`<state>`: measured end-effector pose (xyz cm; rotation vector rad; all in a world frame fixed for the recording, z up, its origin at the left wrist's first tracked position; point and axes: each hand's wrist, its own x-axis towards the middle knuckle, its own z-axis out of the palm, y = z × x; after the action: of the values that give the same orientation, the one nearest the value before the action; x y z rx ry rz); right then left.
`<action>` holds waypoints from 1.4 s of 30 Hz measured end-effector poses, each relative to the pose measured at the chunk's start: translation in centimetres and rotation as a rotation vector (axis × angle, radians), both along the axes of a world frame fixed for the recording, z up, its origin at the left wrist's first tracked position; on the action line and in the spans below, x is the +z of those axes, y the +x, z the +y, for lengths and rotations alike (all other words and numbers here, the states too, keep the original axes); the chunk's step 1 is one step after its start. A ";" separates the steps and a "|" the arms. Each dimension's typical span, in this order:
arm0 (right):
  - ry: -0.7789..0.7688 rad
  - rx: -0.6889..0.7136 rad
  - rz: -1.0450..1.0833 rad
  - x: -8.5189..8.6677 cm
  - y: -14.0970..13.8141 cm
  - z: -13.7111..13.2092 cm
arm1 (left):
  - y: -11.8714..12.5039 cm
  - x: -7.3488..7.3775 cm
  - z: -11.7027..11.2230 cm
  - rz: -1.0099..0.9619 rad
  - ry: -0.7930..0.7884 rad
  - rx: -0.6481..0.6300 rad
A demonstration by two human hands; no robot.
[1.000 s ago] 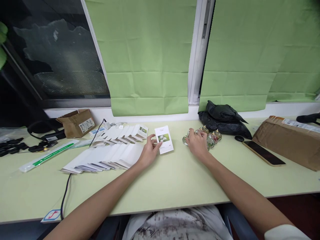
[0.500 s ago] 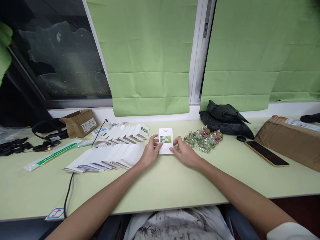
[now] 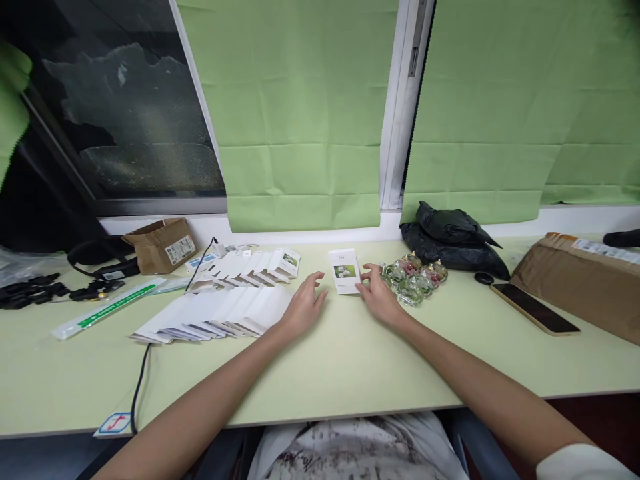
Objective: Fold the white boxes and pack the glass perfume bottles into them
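Note:
A small white carton printed with a picture of white flowers is in the head view's middle, slightly tilted. My right hand grips it by its right edge, thumb on the near side. Apart from the carton, to its left, my left hand is open with its fingers curved and nothing in them. Close behind my right hand lies a cluster of clear, green and reddish glass pieces, some with gold tips. Beside my left hand, white cartons lie overlapping in a row, with a second row of cartons behind.
A black plastic bag, a phone and a large brown parcel are on the right. At the left are an open cardboard box, a green-striped plastic packet and a black cable running over the table edge.
My left hand has let go of the carton and moved slightly down, away from it. In my right hand, the carton has shifted right and tilted.

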<state>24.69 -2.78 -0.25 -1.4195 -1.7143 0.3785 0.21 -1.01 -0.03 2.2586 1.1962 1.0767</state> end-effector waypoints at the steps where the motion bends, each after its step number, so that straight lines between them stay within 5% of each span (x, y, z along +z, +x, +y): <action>1: -0.015 -0.012 -0.016 -0.1 0.2 0.2 | -0.1 -0.1 0.0 0.020 0.009 0.005; 28: -0.105 -0.203 -0.344 0.1 -0.2 1.6 | 0.1 -0.5 -1.2 0.187 -0.012 -0.157; 42: -0.092 -0.207 -0.584 1.2 -0.8 -1.0 | 0.0 -0.5 -1.1 0.238 0.012 -0.183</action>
<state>23.93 -3.80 0.96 -1.8828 -1.9885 -0.0881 0.20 -2.16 -0.57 2.5035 1.0439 0.7657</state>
